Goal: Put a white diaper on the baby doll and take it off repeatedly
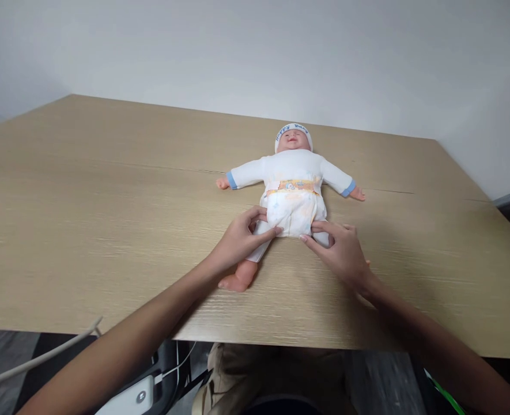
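Framing the lower front of the diaper [289, 207] from both sides, the left hand [237, 237] and right hand [343, 248] each set a thumb near its bottom edge and curl fingers at the leg openings, presumably to work both sides evenly; whether fabric is pinched between thumb and fingers cannot be told. The diaper sits around the waist of a doll [293, 162], over its white clothing, and the doll lies on its back on the table [108, 230], head toward the wall [237, 57], probably so its hips stay within easy reach.
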The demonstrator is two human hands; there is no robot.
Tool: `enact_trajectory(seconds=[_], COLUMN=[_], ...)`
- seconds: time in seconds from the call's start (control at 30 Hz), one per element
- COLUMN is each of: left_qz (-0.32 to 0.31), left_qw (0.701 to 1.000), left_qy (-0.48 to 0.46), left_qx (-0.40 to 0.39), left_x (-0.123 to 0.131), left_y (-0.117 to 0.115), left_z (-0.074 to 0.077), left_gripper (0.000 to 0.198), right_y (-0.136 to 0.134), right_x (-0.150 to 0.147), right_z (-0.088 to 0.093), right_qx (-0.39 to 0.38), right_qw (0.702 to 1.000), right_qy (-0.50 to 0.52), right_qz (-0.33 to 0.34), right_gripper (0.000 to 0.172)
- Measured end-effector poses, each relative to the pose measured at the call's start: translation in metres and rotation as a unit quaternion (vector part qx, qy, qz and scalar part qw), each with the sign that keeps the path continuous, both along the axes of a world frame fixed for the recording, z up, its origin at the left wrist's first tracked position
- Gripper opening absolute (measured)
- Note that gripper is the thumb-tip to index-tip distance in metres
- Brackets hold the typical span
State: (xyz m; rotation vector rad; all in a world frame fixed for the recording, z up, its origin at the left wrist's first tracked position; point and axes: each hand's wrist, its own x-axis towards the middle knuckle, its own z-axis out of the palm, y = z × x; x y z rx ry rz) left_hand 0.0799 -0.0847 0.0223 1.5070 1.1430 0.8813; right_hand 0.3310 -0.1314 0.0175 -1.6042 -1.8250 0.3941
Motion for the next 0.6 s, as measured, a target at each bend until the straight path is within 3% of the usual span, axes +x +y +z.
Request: enact_trajectory(seconds=[0.2,0.33,0.47,0.6], left_qz=[-0.040,-0.029,0.024,0.032], left_qw=[0.979,0.967,0.980,0.998], left_qy=[-0.151,-0.189,-0.147,-0.029], left_qx=[-0.131,-0.171,-0.134,-0.048], left_x=[0.000,-0.001,-0.002,-0.003], left_y=[0.015,0.013,0.001,-0.009], left_z=[-0.003,-0.003,-0.003,0.001], left_gripper=[0.054,0.053,0.051,0.044], right_y=[0.008,0.013,0.013,0.012], right_x=[-0.002,0.004,0.008,0.008], right_z=[0.009,0.007,0.007,0.012], right_qx=[-0.057,-0.073,-0.091,-0.097], right_qw=[0.997,0.994,0.989,0.986], right_qy=[0.036,0.068,0.101,0.113], right_qz=[0.031,0.045,0.059,0.071], right_gripper=[0.029,0.031,0.033,0.033])
